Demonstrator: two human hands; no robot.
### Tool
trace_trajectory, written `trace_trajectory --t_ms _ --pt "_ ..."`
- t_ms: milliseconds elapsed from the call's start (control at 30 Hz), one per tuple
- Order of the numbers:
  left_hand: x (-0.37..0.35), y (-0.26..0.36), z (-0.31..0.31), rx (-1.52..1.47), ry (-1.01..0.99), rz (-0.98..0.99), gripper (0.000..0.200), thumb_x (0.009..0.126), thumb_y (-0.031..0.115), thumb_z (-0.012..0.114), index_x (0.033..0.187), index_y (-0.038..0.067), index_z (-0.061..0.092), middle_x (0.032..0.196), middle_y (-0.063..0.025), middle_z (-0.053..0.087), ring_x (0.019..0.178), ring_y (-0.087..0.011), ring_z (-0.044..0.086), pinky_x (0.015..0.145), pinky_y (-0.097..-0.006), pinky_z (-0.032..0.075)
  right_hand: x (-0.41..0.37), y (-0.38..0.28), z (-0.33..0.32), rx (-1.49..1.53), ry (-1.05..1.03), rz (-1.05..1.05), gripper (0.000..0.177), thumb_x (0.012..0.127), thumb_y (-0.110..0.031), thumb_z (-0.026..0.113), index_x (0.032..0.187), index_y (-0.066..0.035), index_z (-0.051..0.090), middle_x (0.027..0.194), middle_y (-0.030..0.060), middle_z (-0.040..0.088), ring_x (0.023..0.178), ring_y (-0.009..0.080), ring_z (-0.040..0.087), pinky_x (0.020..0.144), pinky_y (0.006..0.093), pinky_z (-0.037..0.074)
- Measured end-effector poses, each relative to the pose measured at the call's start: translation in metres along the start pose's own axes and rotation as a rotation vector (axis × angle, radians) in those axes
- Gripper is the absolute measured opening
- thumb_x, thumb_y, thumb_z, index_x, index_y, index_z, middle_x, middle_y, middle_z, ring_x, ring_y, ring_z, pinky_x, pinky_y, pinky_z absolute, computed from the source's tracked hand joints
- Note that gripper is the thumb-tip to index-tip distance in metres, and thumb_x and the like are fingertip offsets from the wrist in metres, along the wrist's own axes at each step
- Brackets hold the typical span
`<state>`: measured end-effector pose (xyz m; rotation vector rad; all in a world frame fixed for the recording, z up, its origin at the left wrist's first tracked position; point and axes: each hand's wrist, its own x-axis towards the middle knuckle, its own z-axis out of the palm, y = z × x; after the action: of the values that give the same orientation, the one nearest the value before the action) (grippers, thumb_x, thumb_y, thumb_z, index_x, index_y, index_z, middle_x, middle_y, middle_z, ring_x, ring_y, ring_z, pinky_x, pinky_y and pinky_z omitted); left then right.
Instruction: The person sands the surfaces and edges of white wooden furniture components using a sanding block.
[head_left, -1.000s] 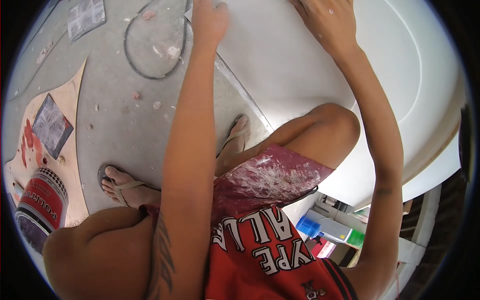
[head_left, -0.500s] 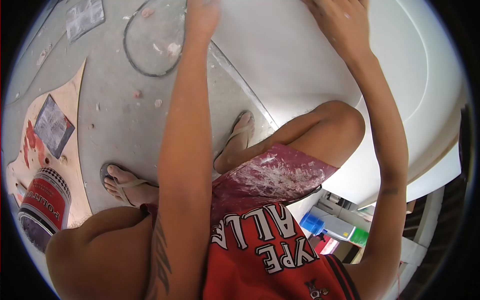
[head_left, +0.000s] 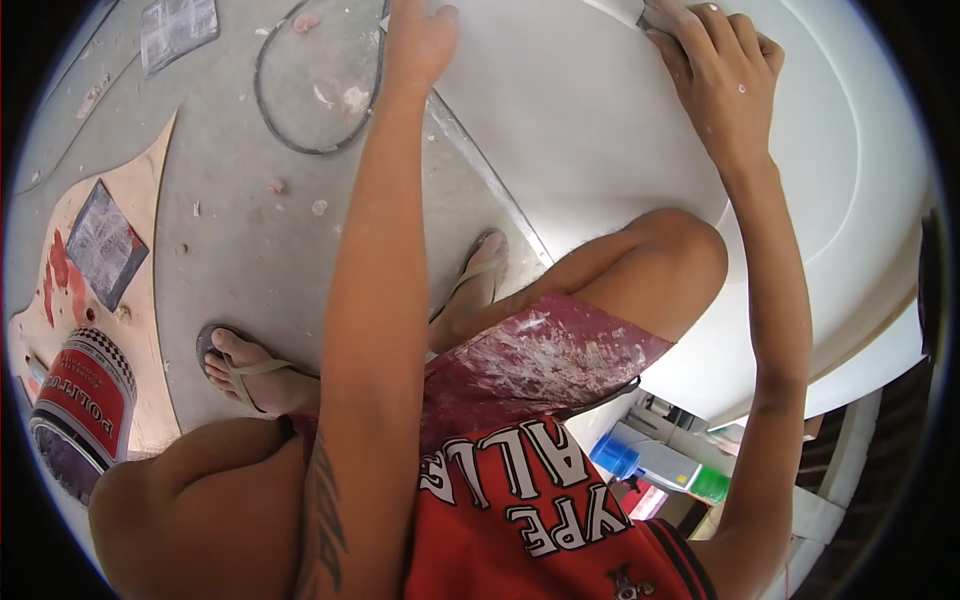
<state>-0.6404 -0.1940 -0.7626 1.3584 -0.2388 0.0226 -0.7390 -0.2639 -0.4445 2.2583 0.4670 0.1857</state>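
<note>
My left hand (head_left: 420, 48) rests at the left edge of a large smooth white panel (head_left: 570, 120), with its thumb showing. The top of the picture cuts off its other fingers, so its grip cannot be made out. Farther right, my right hand (head_left: 722, 75) is bent over the white surface, thumb and fingers closed on a small dark grey piece (head_left: 645, 18). Only a corner of that piece shows. A curved raised line runs across the white moulded surface (head_left: 850, 150) beyond this hand.
A black cord loop (head_left: 262, 90) lies on the dusty grey floor (head_left: 260, 230). At left, a red-labelled can (head_left: 85, 395) stands by a wooden board (head_left: 140, 240) bearing a smeared dark plate (head_left: 108, 240). Another smeared plate (head_left: 180, 32) lies farther off. A blue container (head_left: 615, 455) is behind me.
My right hand has come down and slightly right, bringing more fingers and the dark grey piece into view. My left hand has shifted slightly right. The view has tilted a little.
</note>
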Motion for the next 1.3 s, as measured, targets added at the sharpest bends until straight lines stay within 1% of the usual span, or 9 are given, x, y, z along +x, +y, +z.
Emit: trace_trajectory --t_ms 200,400,600,700,767,967,1167,1233,1300 --pt "0.001 -0.009 -0.001 0.049 -0.024 -0.064 0.054 0.088 0.004 0.052 0.142 0.003 0.054 0.143 -0.0256 0.053 0.141 -0.0399 0.045 0.120 -0.0419 0.033 0.027 -0.009 0.065 0.038 0.196 -0.067 0.029 0.089 -0.019 0.071 0.118 -0.020 0.068 0.091 0.0007 0.058 0.085 0.0212 0.052 0.081 0.0402 0.037" --pt "0.001 -0.003 0.001 -0.025 0.019 0.014 0.054 0.088 0.005 0.053 0.142 0.004 0.053 0.142 -0.0266 0.054 0.141 -0.0409 0.045 0.119 -0.0423 0.034 0.002 0.003 0.005 -0.018 0.018 -0.065 0.035 0.086 -0.018 0.074 0.121 -0.020 0.067 0.088 0.0004 0.058 0.083 0.0206 0.052 0.077 0.0393 0.036" --pt "0.001 -0.014 -0.002 0.070 -0.011 -0.016 0.051 0.091 0.005 0.054 0.142 0.002 0.053 0.141 -0.0253 0.054 0.140 -0.0405 0.046 0.119 -0.0424 0.035 0.032 -0.012 0.048 0.080 0.088 -0.133 0.036 0.086 -0.017 0.074 0.121 -0.019 0.067 0.088 0.0012 0.058 0.084 0.0217 0.052 0.077 0.0396 0.036" --pt "0.002 -0.005 -0.006 0.021 -0.042 -0.053 0.050 0.092 0.005 0.054 0.141 0.001 0.053 0.142 -0.0253 0.054 0.140 -0.0404 0.046 0.119 -0.0426 0.034 0.012 -0.005 0.025 0.027 0.105 -0.092 0.035 0.086 -0.015 0.073 0.121 -0.018 0.066 0.089 0.0020 0.058 0.085 0.0219 0.052 0.078 0.0396 0.036" --pt "0.002 -0.012 -0.002 -0.009 -0.033 -0.017 0.050 0.092 0.006 0.054 0.142 0.001 0.053 0.143 -0.0256 0.054 0.140 -0.0403 0.046 0.119 -0.0425 0.034 0.002 -0.001 0.002 -0.007 -0.011 -0.047 0.034 0.087 -0.015 0.072 0.121 -0.019 0.067 0.089 0.0027 0.058 0.087 0.0220 0.052 0.079 0.0400 0.037" --pt "0.004 -0.018 -0.001 0.031 -0.037 -0.027 0.051 0.092 0.007 0.055 0.142 0.000 0.053 0.143 -0.0259 0.055 0.140 -0.0397 0.046 0.119 -0.0421 0.034 0.040 -0.015 0.045 0.069 0.067 -0.120 0.034 0.087 -0.018 0.074 0.121 -0.019 0.067 0.090 0.0026 0.058 0.088 0.0217 0.053 0.080 0.0403 0.037" --pt "0.008 -0.021 0.001 0.034 -0.027 -0.019 0.051 0.093 0.011 0.057 0.142 0.000 0.052 0.143 -0.0277 0.053 0.140 -0.0420 0.045 0.119 -0.0429 0.033 0.008 -0.002 0.007 0.012 -0.011 -0.041 0.035 0.086 -0.018 0.073 0.120 -0.019 0.067 0.092 0.0024 0.059 0.089 0.0217 0.054 0.080 0.0402 0.038" --pt "0.009 -0.024 0.008 0.061 -0.050 0.021 0.051 0.093 0.013 0.057 0.143 0.000 0.052 0.144 -0.0279 0.053 0.140 -0.0425 0.044 0.119 -0.0430 0.033 0.019 -0.003 0.024 0.007 0.040 -0.062 0.034 0.086 -0.018 0.073 0.120 -0.019 0.067 0.092 0.0023 0.059 0.089 0.0216 0.054 0.080 0.0401 0.038" --pt "0.002 -0.022 0.015 0.139 0.039 -0.145 0.050 0.093 0.013 0.057 0.141 0.000 0.053 0.143 -0.0275 0.053 0.140 -0.0421 0.045 0.119 -0.0425 0.034 0.035 -0.014 0.041 0.043 0.111 -0.101 0.032 0.086 -0.017 0.072 0.118 -0.018 0.068 0.093 0.0025 0.060 0.089 0.0214 0.054 0.081 0.0397 0.039"
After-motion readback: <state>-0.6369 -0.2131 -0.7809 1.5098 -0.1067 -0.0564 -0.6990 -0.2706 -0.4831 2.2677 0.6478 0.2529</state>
